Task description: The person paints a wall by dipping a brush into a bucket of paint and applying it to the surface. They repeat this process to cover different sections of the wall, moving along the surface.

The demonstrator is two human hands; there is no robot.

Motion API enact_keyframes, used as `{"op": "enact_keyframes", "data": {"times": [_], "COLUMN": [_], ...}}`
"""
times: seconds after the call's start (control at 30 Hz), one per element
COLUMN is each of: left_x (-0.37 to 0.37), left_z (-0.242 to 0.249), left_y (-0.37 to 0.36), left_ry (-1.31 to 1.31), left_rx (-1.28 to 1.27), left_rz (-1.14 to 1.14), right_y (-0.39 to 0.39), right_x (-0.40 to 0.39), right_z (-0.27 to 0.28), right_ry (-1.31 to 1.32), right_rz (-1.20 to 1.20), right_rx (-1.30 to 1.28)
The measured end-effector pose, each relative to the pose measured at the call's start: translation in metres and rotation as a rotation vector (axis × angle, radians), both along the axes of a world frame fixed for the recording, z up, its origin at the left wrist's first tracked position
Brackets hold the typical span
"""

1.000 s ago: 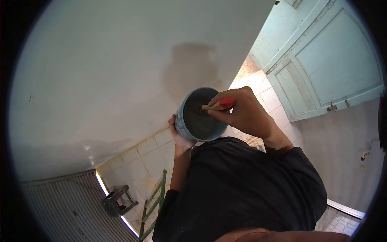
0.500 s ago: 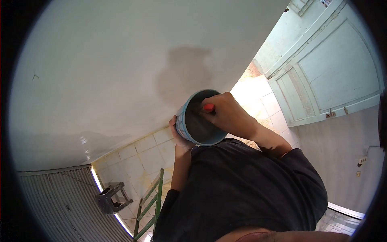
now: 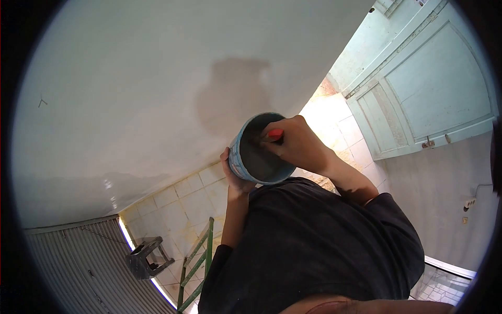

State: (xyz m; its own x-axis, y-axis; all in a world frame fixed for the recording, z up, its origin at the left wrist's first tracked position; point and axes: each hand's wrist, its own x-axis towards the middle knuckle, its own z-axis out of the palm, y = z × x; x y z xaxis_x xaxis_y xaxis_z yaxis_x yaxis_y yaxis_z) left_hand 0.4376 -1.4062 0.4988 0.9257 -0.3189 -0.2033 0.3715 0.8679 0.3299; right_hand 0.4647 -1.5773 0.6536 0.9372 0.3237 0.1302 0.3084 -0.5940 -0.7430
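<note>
A round blue bucket [image 3: 236,159] is tilted in front of my chest, with a grey material inside. My left hand [image 3: 236,178] is wrapped round its outer wall from the left and below. From the right, my right hand [image 3: 295,141] reaches over the rim and grips a red handle [image 3: 275,135]. The far end of that tool is hidden inside the bucket, behind my fingers.
A pale wall [image 3: 130,94] rises close at the left and bears the bucket's shadow. Below are a green metal frame [image 3: 208,246], a dark stool [image 3: 149,257] and a corrugated shutter [image 3: 73,267]. A light blue door [image 3: 439,89] stands at the right.
My right hand and the red handle have shifted slightly up, still at the bucket. The bucket sits a little higher in view, and the camera's view has moved slightly.
</note>
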Motion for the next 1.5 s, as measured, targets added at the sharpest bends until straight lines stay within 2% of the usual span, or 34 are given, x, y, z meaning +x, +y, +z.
{"op": "enact_keyframes", "data": {"times": [0.07,0.13,0.2,0.27,0.3,0.33,0.4,0.63,0.7,0.83,0.93,1.1,1.23,1.3,1.4,1.5], "left_x": [0.0,0.002,0.001,0.002,0.001,0.001,0.001,0.001,0.001,0.001,0.002,-0.001,-0.002,-0.003,-0.004,-0.004], "left_z": [-0.003,-0.007,-0.007,-0.004,-0.003,-0.002,-0.003,-0.008,-0.009,-0.01,-0.016,-0.016,-0.018,-0.014,-0.008,-0.008], "left_y": [0.002,0.001,0.002,0.003,0.004,0.004,0.005,0.008,0.008,0.007,0.006,0.005,0.007,0.006,0.006,0.007], "left_ry": [0.0,0.031,0.021,0.008,0.009,0.009,0.001,0.003,0.009,0.007,-0.035,-0.033,-0.012,0.013,0.021,-0.003], "left_rx": [0.002,-0.009,-0.026,-0.04,-0.021,-0.003,-0.01,-0.033,-0.034,-0.035,-0.054,-0.073,-0.056,-0.051,-0.044,-0.048], "left_rz": [-0.004,-0.011,-0.024,-0.039,-0.032,-0.025,-0.032,-0.061,-0.052,-0.062,-0.06,-0.047,-0.039,-0.033,-0.039,-0.05], "right_y": [0.001,-0.005,-0.006,-0.009,-0.007,-0.006,-0.006,-0.002,-0.001,0.002,0.006,0.013,0.006,0.004,-0.005,-0.008], "right_x": [-0.001,-0.002,-0.006,-0.009,-0.012,-0.013,-0.016,-0.021,-0.021,-0.014,-0.007,-0.005,-0.005,-0.01,-0.022,-0.03], "right_z": [0.007,0.023,0.031,0.032,0.035,0.034,0.029,0.022,0.017,0.006,-0.005,-0.015,-0.003,0.004,0.018,0.02], "right_ry": [-0.009,0.043,0.016,0.09,0.151,0.151,0.069,0.101,0.102,0.118,0.006,-0.014,0.049,-0.013,0.139,0.017], "right_rz": [0.017,-0.002,-0.033,0.051,0.037,0.037,0.01,0.025,-0.028,-0.072,-0.045,-0.038,-0.018,-0.109,-0.01,-0.043], "right_rx": [0.019,0.189,0.196,0.199,0.064,0.065,0.18,0.157,0.282,0.249,0.205,0.048,0.146,0.234,0.18,0.154]}}
